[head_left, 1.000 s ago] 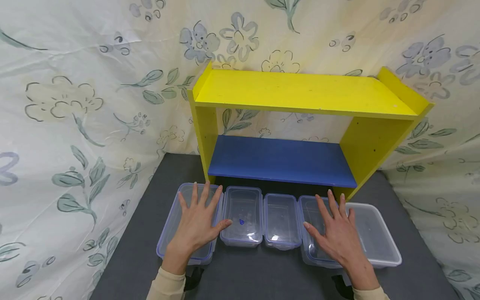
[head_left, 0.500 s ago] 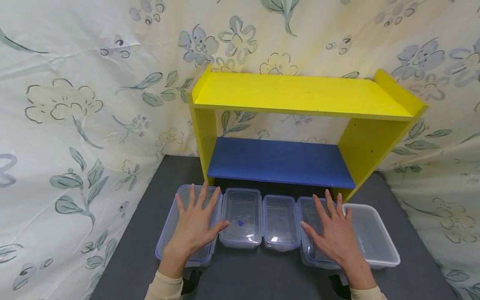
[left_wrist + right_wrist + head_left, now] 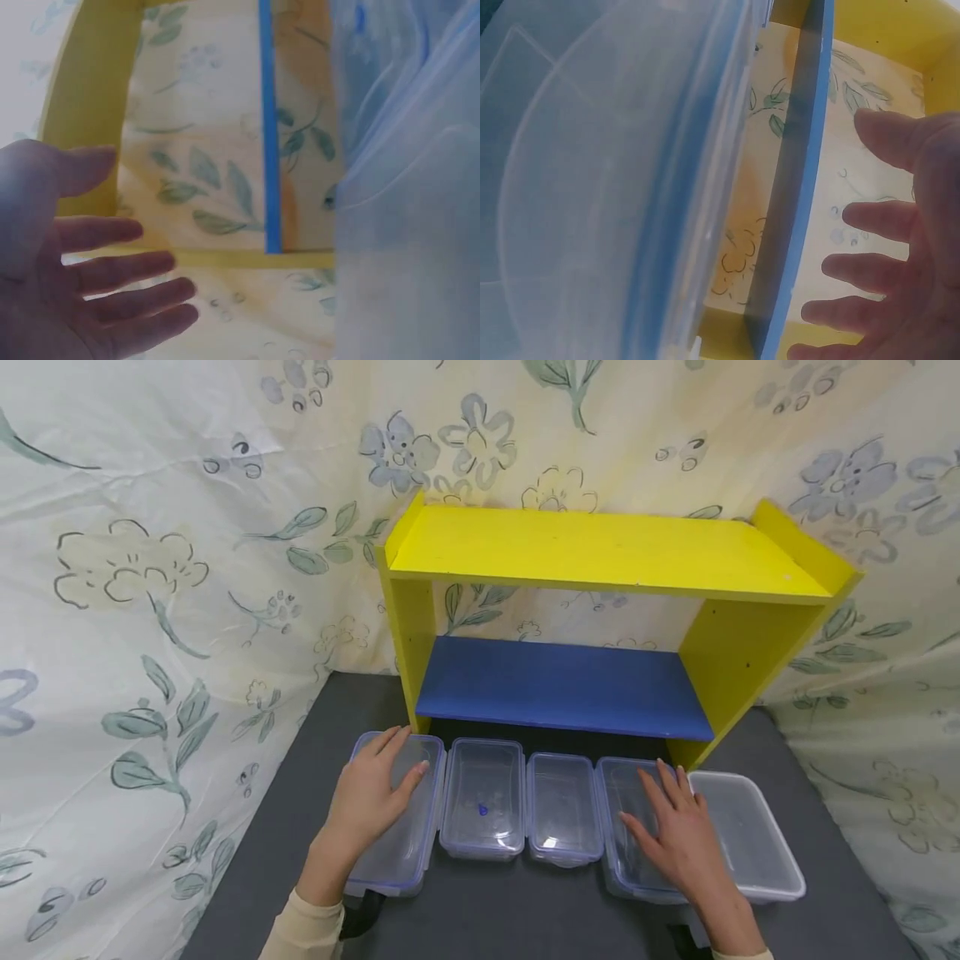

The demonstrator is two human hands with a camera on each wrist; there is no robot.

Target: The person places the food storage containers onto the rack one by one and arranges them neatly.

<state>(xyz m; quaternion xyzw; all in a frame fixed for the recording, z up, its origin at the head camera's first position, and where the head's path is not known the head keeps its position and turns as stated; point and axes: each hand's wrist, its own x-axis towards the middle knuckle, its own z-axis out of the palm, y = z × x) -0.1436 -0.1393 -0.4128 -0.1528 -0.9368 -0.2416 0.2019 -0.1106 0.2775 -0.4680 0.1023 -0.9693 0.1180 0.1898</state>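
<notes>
Five clear plastic containers stand in a row on the dark mat in front of a yellow shelf unit (image 3: 600,547). My left hand (image 3: 401,756) lies with relaxed fingers on the lid of the leftmost blue-rimmed container (image 3: 390,860), toward its far left part. The left wrist view shows the left hand's fingers (image 3: 112,266) spread and holding nothing, beside the translucent container (image 3: 405,187). My right hand (image 3: 652,797) rests flat over the fourth container (image 3: 618,777), next to the white-rimmed container (image 3: 750,835). Its fingers (image 3: 870,270) are straight in the right wrist view.
The shelf unit has a yellow top board and a blue lower board (image 3: 562,685). Two smaller containers (image 3: 483,806) (image 3: 562,806) sit in the middle of the row; one holds a small blue speck. Flowered cloth (image 3: 150,568) hangs behind and at both sides.
My left hand has shifted left and turned, its fingers now drawn together toward the container's far left corner. My right hand stays flat in nearly the same place.
</notes>
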